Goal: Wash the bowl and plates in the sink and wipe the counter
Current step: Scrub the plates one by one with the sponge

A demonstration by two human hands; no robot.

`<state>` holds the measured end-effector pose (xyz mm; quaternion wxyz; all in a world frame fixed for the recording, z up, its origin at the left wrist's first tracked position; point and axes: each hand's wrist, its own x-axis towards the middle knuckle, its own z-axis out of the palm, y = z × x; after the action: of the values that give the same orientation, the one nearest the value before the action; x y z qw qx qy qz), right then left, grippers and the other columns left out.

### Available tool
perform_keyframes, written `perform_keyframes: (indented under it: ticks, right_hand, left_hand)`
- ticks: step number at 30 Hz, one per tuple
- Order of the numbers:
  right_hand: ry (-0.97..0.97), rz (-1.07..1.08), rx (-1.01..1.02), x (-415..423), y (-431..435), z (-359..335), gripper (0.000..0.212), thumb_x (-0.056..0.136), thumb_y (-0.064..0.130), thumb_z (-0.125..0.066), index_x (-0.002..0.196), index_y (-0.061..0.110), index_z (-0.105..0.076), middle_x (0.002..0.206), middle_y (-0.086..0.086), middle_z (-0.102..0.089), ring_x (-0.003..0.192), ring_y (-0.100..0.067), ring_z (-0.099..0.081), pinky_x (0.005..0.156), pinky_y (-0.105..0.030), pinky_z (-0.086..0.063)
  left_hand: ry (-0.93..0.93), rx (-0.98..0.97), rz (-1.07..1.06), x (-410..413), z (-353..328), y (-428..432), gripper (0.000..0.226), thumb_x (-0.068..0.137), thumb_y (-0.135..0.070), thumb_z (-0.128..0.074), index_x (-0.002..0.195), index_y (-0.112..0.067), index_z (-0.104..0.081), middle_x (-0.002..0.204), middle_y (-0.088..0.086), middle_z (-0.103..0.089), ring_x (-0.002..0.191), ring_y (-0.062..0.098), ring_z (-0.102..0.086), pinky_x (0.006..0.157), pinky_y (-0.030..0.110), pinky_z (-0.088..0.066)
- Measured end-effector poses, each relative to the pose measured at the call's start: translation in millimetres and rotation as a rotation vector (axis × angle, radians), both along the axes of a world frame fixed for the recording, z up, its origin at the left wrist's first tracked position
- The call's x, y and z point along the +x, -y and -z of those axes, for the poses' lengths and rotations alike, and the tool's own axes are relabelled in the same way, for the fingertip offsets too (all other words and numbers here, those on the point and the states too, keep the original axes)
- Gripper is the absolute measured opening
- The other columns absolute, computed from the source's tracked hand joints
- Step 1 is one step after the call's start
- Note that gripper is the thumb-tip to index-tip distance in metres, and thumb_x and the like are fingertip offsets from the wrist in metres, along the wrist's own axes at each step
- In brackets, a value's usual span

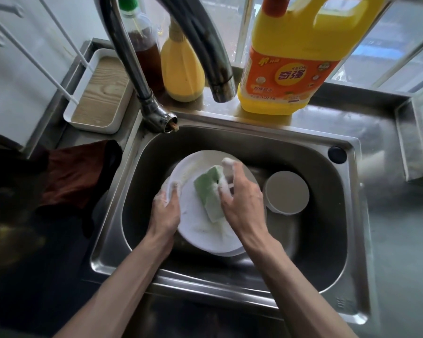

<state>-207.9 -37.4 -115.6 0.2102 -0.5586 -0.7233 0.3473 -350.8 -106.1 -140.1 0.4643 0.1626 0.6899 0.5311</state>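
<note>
White plate lying tilted in the basin of the steel sink, its face covered with thin suds. The rim of a second plate shows under its near edge. A green sponge lies flat on the upper plate, near the centre.

The hands: left hand grips the plate's left rim, thumb on the upper face and fingers wrapped beneath, foam on the knuckles. Right hand holds the sponge by its right edge, soapy fingers bent over it and pressing it against the plate.

Just right of the plates, on the sink floor, stands a white bowl with a round grey face turned upward; whether it is upright or inverted cannot be told.

Above the basin arches a chrome faucet, its dark spout ending over the back ledge. On that ledge, left to right: a bottle of brown liquid with a green cap, a yellow squeeze bottle, and a large yellow detergent jug with an orange label, set before a window.

On the left, a white tray with a wood-grain insert sits at the back corner; a brown cloth lies crumpled beside the sink's left rim. The steel bench extends to the right of the sink.
</note>
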Motion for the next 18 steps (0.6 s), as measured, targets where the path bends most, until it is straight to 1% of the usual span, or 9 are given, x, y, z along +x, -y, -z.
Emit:
perform_keyframes:
  ticks: [2, 4, 6, 8, 9, 11, 14, 16, 18]
  right_hand:
    - [0.123, 0.079, 0.246, 4, -5, -1, 0.033, 0.103, 0.019, -0.051, 0.136, 0.022, -0.053, 0.094, -0.004, -0.072, 0.08, -0.03, -0.068, 0.064, -0.042, -0.052]
    - [0.117, 0.083, 0.313, 9, -4, 3, 0.03, 0.102, 0.011, -0.048, 0.128, 0.018, -0.06, 0.106, -0.002, -0.069, 0.086, -0.028, -0.067, 0.067, -0.042, -0.054]
    - [0.093, -0.032, 0.241, 14, 6, 13, 0.03, 0.103, 0.021, -0.052, 0.131, 0.018, -0.061, 0.121, 0.0, -0.062, 0.102, -0.023, -0.062, 0.085, -0.046, -0.055]
    - [0.149, -0.178, 0.126, 17, 20, 20, 0.052, 0.098, 0.044, -0.058, 0.144, 0.02, -0.053, 0.137, -0.001, -0.054, 0.121, -0.021, -0.052, 0.102, -0.044, -0.047]
    - [0.168, -0.235, 0.11, 19, 25, 25, 0.06, 0.095, 0.047, -0.063, 0.147, 0.019, -0.05, 0.14, -0.004, -0.051, 0.125, -0.022, -0.049, 0.104, -0.042, -0.046]
    - [0.162, -0.301, 0.165, 20, 34, 28, 0.055, 0.094, 0.039, -0.066, 0.143, 0.018, -0.055, 0.137, -0.006, -0.053, 0.118, -0.025, -0.051, 0.095, -0.043, -0.052]
    - [0.088, -0.311, 0.335, 19, 45, 30, 0.025, 0.096, 0.035, -0.062, 0.108, 0.015, -0.073, 0.118, -0.005, -0.065, 0.098, -0.024, -0.058, 0.074, -0.04, -0.055]
    - [0.088, -0.287, 0.419, 15, 44, 32, 0.016, 0.095, 0.028, -0.067, 0.09, 0.014, -0.072, 0.106, -0.005, -0.068, 0.089, -0.024, -0.058, 0.066, -0.039, -0.054]
    - [0.115, -0.262, 0.459, 7, 37, 34, 0.013, 0.092, 0.023, -0.074, 0.082, 0.015, -0.069, 0.1, -0.006, -0.067, 0.085, -0.024, -0.057, 0.063, -0.039, -0.052]
  left_hand:
    - [0.013, -0.003, -0.008, 0, 1, 1, 0.02, 0.109, -0.032, -0.047, 0.115, -0.032, -0.066, 0.103, -0.002, -0.078, 0.098, 0.018, -0.075, 0.082, 0.036, -0.061]
    - [0.008, -0.008, -0.006, -1, 0, 0, 0.023, 0.109, -0.033, -0.048, 0.123, -0.029, -0.065, 0.106, -0.001, -0.077, 0.1, 0.018, -0.075, 0.082, 0.035, -0.061]
    - [0.013, -0.006, -0.018, -3, -2, -1, 0.026, 0.109, -0.034, -0.048, 0.128, -0.026, -0.065, 0.111, 0.0, -0.077, 0.104, 0.02, -0.074, 0.088, 0.039, -0.06]
    - [0.024, -0.001, -0.028, -4, -4, 0, 0.028, 0.109, -0.034, -0.047, 0.128, -0.024, -0.065, 0.112, 0.002, -0.077, 0.106, 0.022, -0.073, 0.091, 0.042, -0.059]
    - [0.022, 0.0, -0.029, -4, -5, 0, 0.028, 0.109, -0.035, -0.046, 0.127, -0.024, -0.065, 0.111, 0.002, -0.077, 0.105, 0.023, -0.074, 0.091, 0.042, -0.059]
    - [0.011, 0.001, -0.028, -5, -4, 0, 0.026, 0.108, -0.039, -0.046, 0.122, -0.029, -0.066, 0.11, 0.002, -0.077, 0.104, 0.022, -0.074, 0.091, 0.043, -0.06]
    - [0.011, 0.002, 0.025, -9, -8, 0, 0.033, 0.103, -0.048, -0.049, 0.123, -0.028, -0.065, 0.11, 0.003, -0.077, 0.104, 0.022, -0.074, 0.091, 0.044, -0.06]
    - [0.052, -0.006, 0.077, -10, -10, 1, 0.039, 0.102, -0.05, -0.048, 0.121, -0.023, -0.067, 0.107, 0.005, -0.078, 0.101, 0.023, -0.075, 0.087, 0.041, -0.061]
    - [0.07, -0.013, 0.12, -7, -12, 2, 0.039, 0.103, -0.049, -0.047, 0.117, -0.02, -0.069, 0.104, 0.007, -0.079, 0.099, 0.025, -0.076, 0.085, 0.04, -0.062]
